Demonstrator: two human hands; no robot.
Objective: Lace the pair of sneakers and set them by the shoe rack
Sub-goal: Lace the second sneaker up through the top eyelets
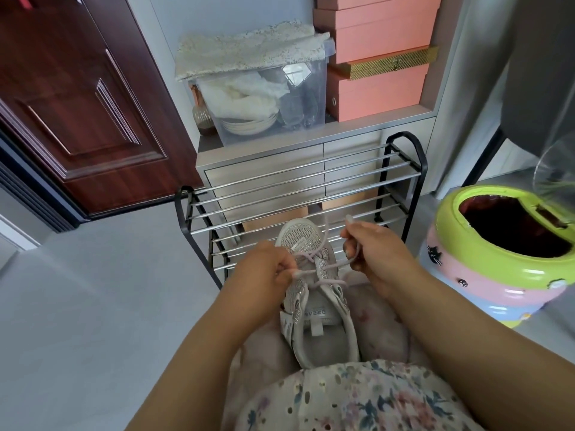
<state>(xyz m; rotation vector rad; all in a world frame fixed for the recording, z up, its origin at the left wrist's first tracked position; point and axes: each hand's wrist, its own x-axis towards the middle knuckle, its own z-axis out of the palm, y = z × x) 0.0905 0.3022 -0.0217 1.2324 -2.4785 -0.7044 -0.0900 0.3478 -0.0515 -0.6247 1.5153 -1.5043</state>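
Note:
A light grey sneaker [314, 293] with sparkly trim lies on my lap, toe pointing away from me. A pale pink lace [325, 283] crosses its upper eyelets. My left hand [264, 269] pinches one lace end at the shoe's left side. To the right of the toe, my right hand [373, 250] grips the other lace end, whose tip sticks up above the fingers. The black and chrome shoe rack [298, 181] stands just beyond the shoe. Only one sneaker is in view.
A green, pink and blue bin [497, 262] stands on the floor at the right. Behind the rack is a grey cabinet [264, 169] carrying a clear storage box [264, 98] and stacked pink boxes [379, 57]. A dark red door [71, 104] is at the left, with grey floor [93, 306] below it.

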